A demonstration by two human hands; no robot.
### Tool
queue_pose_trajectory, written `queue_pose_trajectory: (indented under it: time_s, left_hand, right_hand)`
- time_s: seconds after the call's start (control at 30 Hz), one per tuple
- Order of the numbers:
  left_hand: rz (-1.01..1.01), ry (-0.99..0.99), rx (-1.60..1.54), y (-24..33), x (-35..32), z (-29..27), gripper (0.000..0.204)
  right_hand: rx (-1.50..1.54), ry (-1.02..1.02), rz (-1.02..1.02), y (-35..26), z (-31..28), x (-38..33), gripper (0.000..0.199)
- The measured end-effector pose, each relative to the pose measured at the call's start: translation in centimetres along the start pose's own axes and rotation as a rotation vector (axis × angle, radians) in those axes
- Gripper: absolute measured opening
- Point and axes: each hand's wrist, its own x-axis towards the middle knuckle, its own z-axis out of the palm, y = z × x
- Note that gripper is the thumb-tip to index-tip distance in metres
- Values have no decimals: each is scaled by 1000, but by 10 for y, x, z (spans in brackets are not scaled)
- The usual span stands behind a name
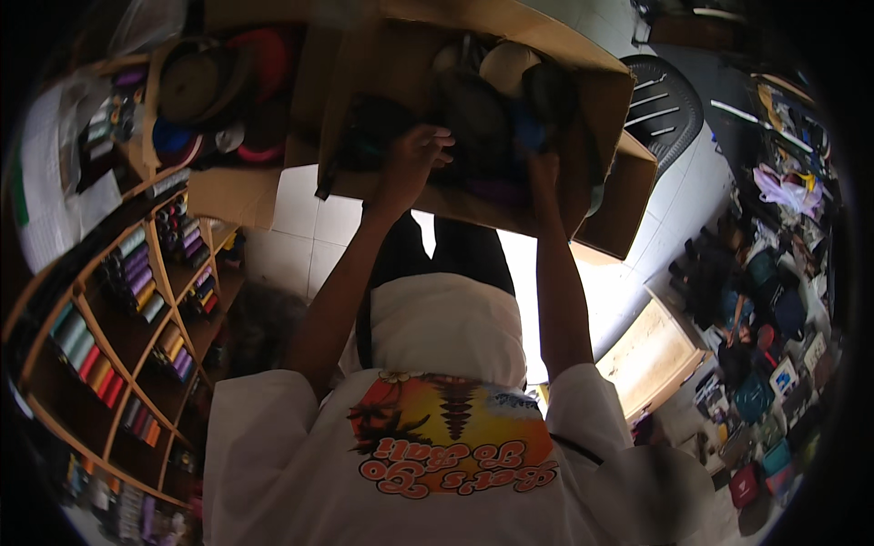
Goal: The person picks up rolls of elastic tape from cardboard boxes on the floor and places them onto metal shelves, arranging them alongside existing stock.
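Box (604, 109) at 12 o'clock holds cap-like items (508, 69). Left hand (421, 153) over it: fingers loosely curled, nothing seen held. Right hand (544, 171) at blue item (528, 133), grip cannot be told. Judged underway: contents still boxed.

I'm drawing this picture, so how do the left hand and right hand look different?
The left hand has bent fingers and looks empty; the right hand is close to a blue thing, its grip too dark to tell. The left hand's fingers point rightward, while the right hand points forward. Both are bare and at the cardboard box.
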Motion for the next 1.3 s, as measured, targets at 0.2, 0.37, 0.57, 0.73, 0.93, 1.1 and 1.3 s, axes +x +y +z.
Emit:
queue_pose_trajectory:
  time_s: [0.2,0.37,0.57,0.73,0.93,1.1,1.3]
  left_hand:
    - [-150,-93,19,-9,11,0,28]
    - [-162,-91,5,-17,14,14,26]
    - [-170,-141,10,-9,17,28,27]
    - [76,-28,175,0,19,50,33]
    - [126,-221,96,63,-8,95,40]
    - [50,-478,-1,73,-33,130,40]
    - [112,-620,115,56,-84,193,41]
  right_hand:
    - [190,358,-179,100,63,94,56]
    - [116,298,-137,30,49,74,58]
    - [106,314,-4,-25,-25,-2,52]
    - [613,215,-103,-63,-76,-90,44]
    - [999,7,-231,-78,-109,-173,26]
    - [1147,209,-279,-54,-117,-207,49]
    - [1339,424,-174,14,-151,-249,60]
